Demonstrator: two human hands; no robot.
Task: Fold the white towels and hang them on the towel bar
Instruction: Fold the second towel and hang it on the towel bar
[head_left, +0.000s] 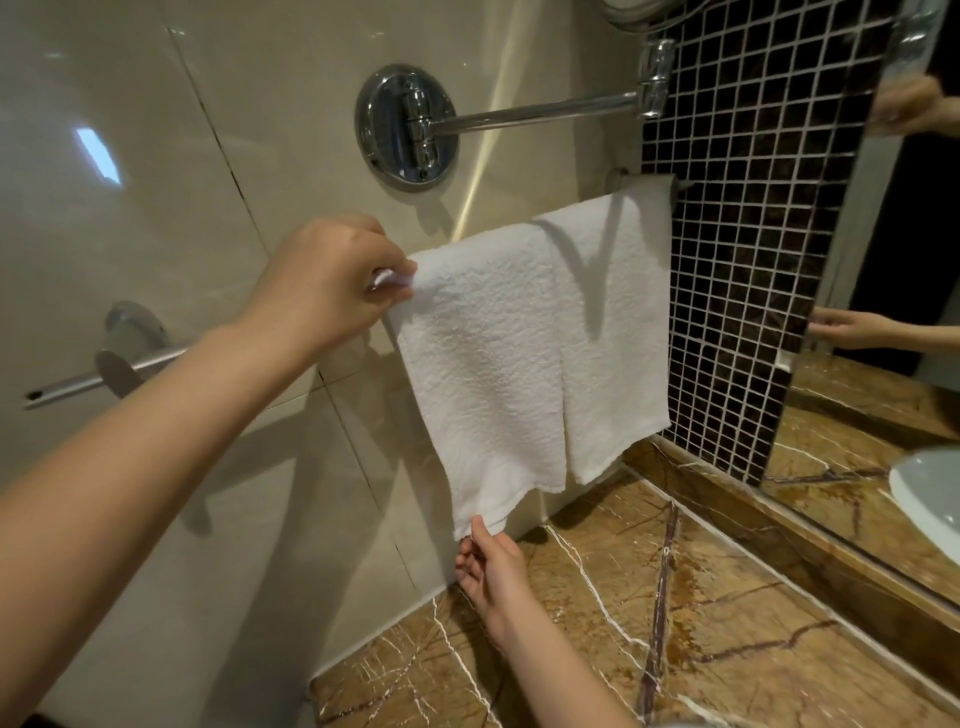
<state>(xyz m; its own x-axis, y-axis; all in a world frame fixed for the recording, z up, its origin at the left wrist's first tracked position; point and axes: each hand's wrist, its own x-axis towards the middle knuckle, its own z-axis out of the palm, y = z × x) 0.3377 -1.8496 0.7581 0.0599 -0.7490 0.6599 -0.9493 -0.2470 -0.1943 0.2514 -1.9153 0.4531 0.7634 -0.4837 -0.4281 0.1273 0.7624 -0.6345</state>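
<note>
The right hand (491, 566) reaches up from low over the brown marble worktop (675, 623), palm turned up, fingers loosely curled, thumb and fingertips pinching the bottom hem of the nearer white towel (483, 364). Higher up, the left hand (327, 283) stretches forward on a long straight arm, knuckles up, closed on that towel's top left corner at the towel bar (644, 179). A second white towel (618, 332) hangs just beside it, partly overlapped, against the dark mosaic wall (743, 260)
</note>
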